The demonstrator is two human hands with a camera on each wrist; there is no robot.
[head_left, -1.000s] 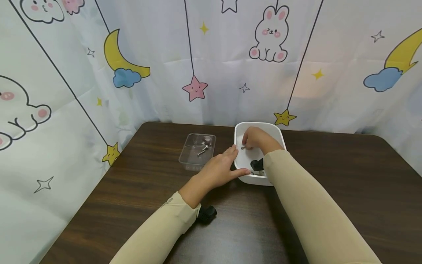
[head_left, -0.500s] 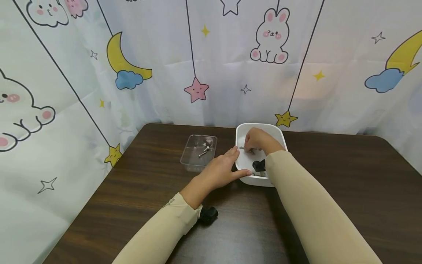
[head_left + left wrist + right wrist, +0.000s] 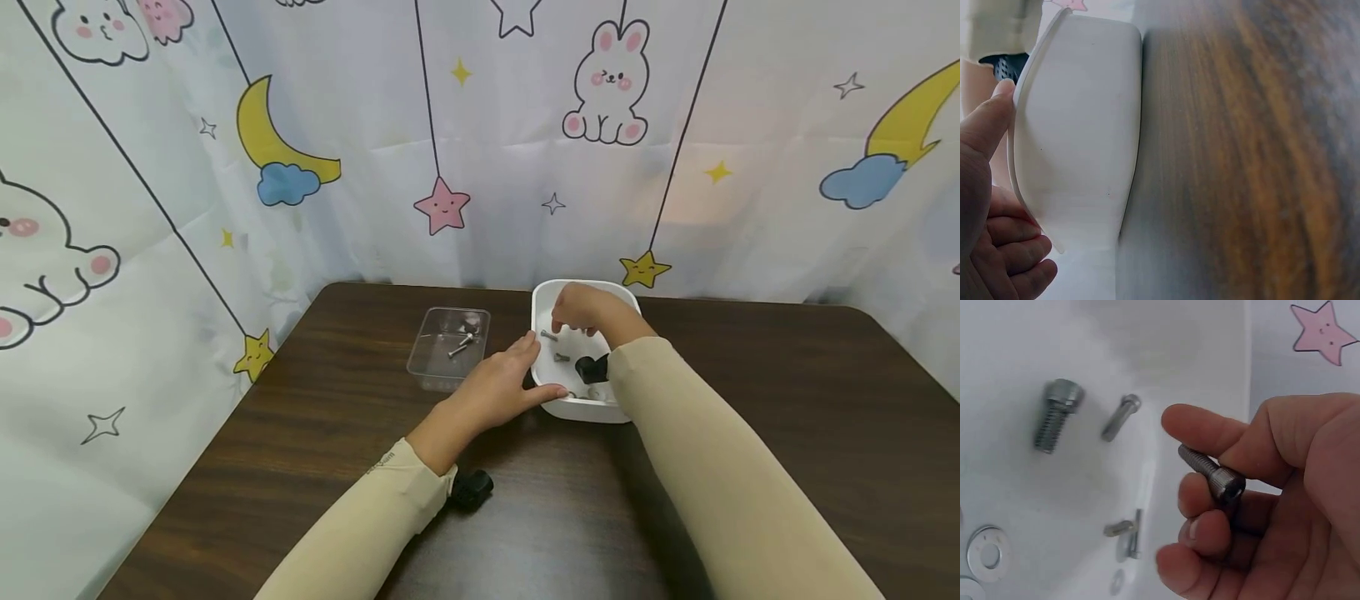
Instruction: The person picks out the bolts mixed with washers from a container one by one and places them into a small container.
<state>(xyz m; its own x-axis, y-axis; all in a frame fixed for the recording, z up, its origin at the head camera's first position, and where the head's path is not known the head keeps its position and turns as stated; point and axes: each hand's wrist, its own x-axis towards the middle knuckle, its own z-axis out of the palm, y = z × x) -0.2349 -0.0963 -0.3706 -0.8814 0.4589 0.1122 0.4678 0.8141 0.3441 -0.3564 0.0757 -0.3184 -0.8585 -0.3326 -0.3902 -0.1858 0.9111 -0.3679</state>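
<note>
My right hand (image 3: 592, 312) is inside the white tub (image 3: 538, 367), over its far half. In the right wrist view the thumb and fingers pinch a dark metal socket-head bolt (image 3: 1207, 469). A larger socket-head bolt (image 3: 1054, 415) and a thinner bolt (image 3: 1121, 419) lie on the tub floor, with flat washers (image 3: 974, 556) at the left edge of that view. My left hand (image 3: 498, 379) rests at the tub's near left corner, thumb along the front rim and fingers along the left side. In the left wrist view its thumb tip touches the rim.
A clear plastic box (image 3: 420, 354) stands left of the tub with a few silver bolts (image 3: 461, 346) in it. Both containers sit near the far edge of a dark wooden table (image 3: 337, 400). A white patterned curtain (image 3: 495, 242) hangs behind the table.
My right hand has shifted slightly within the tub, its fingers away from the tub floor, and two bolts now show beside it. The left hand stays at the rim.
</note>
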